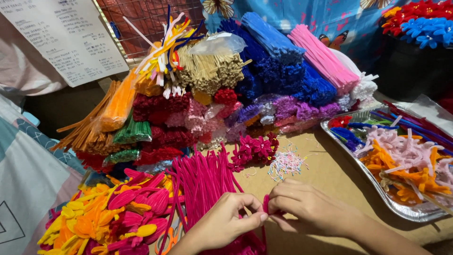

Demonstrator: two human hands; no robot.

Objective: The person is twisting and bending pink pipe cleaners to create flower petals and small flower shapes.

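Your left hand (226, 222) & right hand (306, 208) meet low-centre over the tan counter (325, 174), each grip pinched shut on a short fuzzy magenta pipe-cleaner piece (265, 204) between them; loose magenta stems (203, 182) lie just beside, w/in easy reach

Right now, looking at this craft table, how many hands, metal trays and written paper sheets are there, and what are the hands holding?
Hands: 2, the left hand and the right hand
Pink pipe cleaner, pinched by both hands: 1
Metal tray: 1
Written paper sheet: 1
Total: 5
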